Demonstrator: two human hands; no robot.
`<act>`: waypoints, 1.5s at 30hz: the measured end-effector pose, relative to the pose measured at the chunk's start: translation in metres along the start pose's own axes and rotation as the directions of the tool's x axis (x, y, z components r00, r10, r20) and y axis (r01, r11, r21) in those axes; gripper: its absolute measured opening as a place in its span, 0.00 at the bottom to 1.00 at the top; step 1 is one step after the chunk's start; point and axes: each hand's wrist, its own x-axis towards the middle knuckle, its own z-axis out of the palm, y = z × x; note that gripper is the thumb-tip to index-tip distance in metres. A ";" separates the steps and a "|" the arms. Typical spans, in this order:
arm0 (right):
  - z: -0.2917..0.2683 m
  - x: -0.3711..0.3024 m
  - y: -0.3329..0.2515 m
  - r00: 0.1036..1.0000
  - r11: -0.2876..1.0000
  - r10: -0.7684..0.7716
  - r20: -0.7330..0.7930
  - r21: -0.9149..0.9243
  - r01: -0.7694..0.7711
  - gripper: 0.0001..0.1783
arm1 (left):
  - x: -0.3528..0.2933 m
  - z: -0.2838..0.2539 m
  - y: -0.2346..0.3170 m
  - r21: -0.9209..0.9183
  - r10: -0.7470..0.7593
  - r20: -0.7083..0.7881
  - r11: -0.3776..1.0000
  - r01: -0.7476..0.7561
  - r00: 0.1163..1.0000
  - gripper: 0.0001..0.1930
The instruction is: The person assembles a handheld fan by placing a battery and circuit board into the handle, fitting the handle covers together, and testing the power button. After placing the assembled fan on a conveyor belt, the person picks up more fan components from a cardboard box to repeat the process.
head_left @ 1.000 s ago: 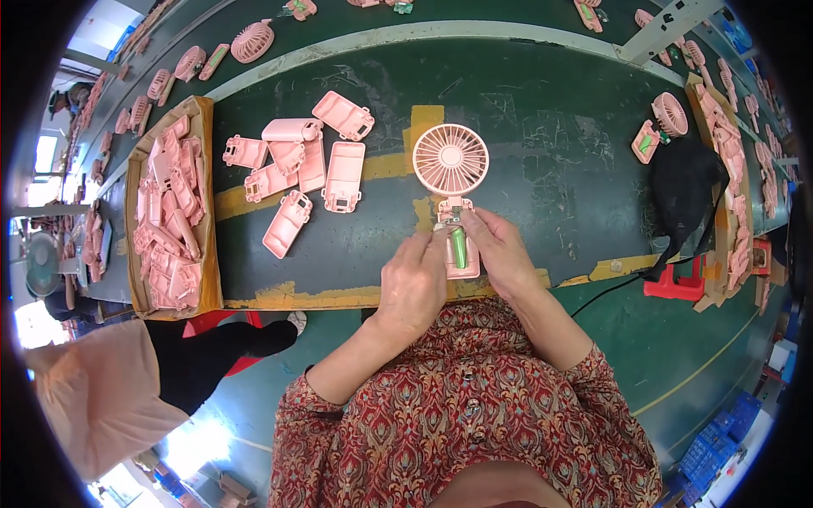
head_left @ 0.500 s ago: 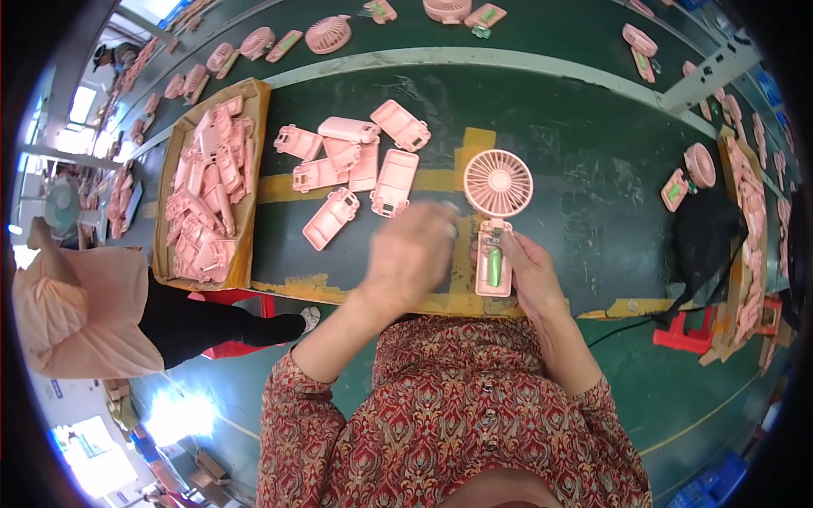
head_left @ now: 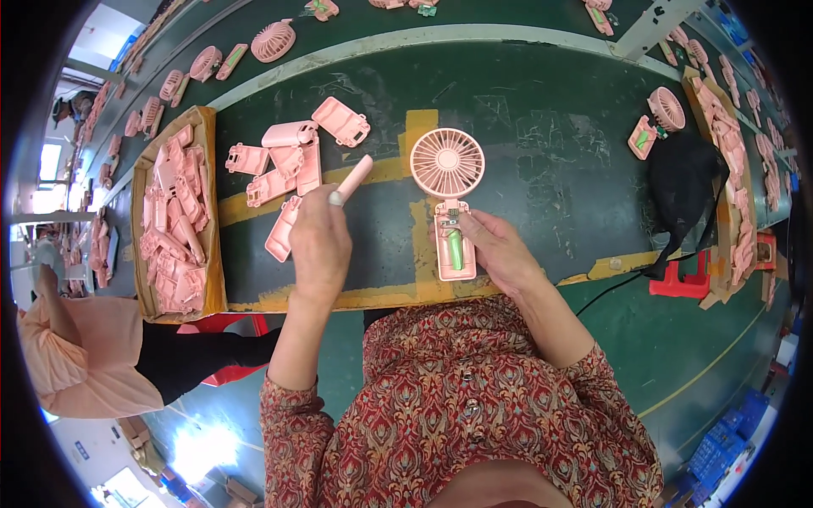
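My left hand is closed on a pink handle shell, seen edge-on and tilted above the table. To its right lies a pink handheld fan, its round grille pointing away from me. The fan's handle is uncovered, and a green cylindrical cell and small wiring show inside. My right hand grips that handle from the right side, its thumb on the edge and its other fingers partly hidden. Several loose pink shells lie in a heap beyond my left hand, one partly behind it.
A cardboard box full of pink shells stands at the left. On the right are a black bag, another opened fan and a second box of pink parts. A metal rail crosses the back. At left sits another person.
My left hand has moved left from beside the fan and now holds a handle shell from the heap. My right hand still grips the fan. The whole view has shifted somewhat.
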 end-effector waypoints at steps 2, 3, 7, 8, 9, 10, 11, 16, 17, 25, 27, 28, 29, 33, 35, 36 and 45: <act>-0.002 0.000 0.001 1.000 0.999 0.012 -0.012 0.042 -0.011 0.22 | 0.003 -0.011 0.009 -0.106 -0.144 0.061 0.983 0.150 0.988 0.09; -0.001 -0.002 0.001 1.000 0.996 0.027 -0.012 0.082 -0.026 0.22 | 0.005 -0.019 0.009 -0.167 -0.198 0.115 0.962 0.216 0.973 0.10; -0.002 -0.004 -0.003 1.000 0.978 0.024 0.006 0.207 -0.024 0.21 | 0.023 -0.014 -0.004 -0.239 -0.134 0.323 0.946 0.217 0.937 0.13; -0.002 -0.005 -0.005 1.000 0.985 0.024 0.018 0.173 -0.027 0.20 | 0.026 -0.007 -0.004 -0.244 -0.129 0.326 0.946 0.215 0.936 0.13; 0.000 -0.005 -0.006 0.999 0.990 0.028 0.039 0.138 -0.034 0.20 | 0.027 -0.003 -0.002 -0.170 -0.101 0.374 0.970 0.175 0.922 0.13; 0.002 -0.005 -0.005 0.999 0.990 0.029 0.041 0.138 -0.035 0.20 | 0.027 0.001 0.000 -0.098 -0.078 0.422 0.987 0.131 0.903 0.13; 0.004 -0.004 -0.004 0.999 0.994 0.028 0.028 0.106 -0.030 0.20 | 0.026 0.007 0.003 -0.070 -0.029 0.389 0.996 0.061 0.921 0.11; 0.008 -0.003 -0.001 1.000 0.999 -0.023 -0.012 0.043 0.024 0.17 | 0.019 0.031 0.014 0.033 0.185 0.254 0.979 -0.199 0.950 0.10; 0.010 -0.003 0.000 0.999 0.999 -0.030 -0.031 0.035 0.031 0.17 | 0.015 0.030 0.016 0.041 0.161 0.298 0.983 -0.181 0.941 0.17; 0.011 0.002 0.005 0.992 0.996 -0.063 -0.106 -0.064 0.056 0.17 | -0.035 0.018 0.020 0.063 0.149 0.277 0.983 -0.173 0.949 0.29; 0.011 0.002 0.005 0.994 0.990 -0.076 -0.084 -0.121 0.066 0.17 | -0.036 0.014 0.023 0.042 0.156 0.269 0.984 -0.173 0.951 0.29; 0.011 0.002 0.005 0.994 0.990 -0.076 -0.084 -0.121 0.066 0.17 | -0.036 0.012 0.024 0.019 0.162 0.259 0.985 -0.173 0.952 0.30; 0.011 0.002 0.005 0.993 0.987 -0.068 -0.096 -0.148 0.053 0.17 | -0.037 0.011 0.025 0.019 0.163 0.259 0.985 -0.173 0.952 0.30; 0.010 0.000 0.002 0.998 0.996 -0.027 -0.060 -0.084 0.022 0.18 | -0.041 0.002 0.027 0.122 0.060 0.262 0.988 -0.095 0.963 0.35; 0.011 -0.004 -0.001 0.997 0.998 -0.042 -0.063 -0.039 0.039 0.17 | -0.044 0.000 0.027 0.149 0.046 0.255 0.985 -0.086 0.966 0.37; 0.013 -0.005 -0.003 0.997 0.999 -0.053 -0.055 0.002 0.053 0.16 | -0.046 -0.001 0.028 0.162 0.010 0.273 0.985 -0.056 0.962 0.35; 0.004 -0.006 -0.009 0.998 0.981 0.050 0.050 0.184 -0.058 0.21 | -0.046 -0.003 0.023 0.268 -0.135 0.322 0.962 0.046 0.937 0.25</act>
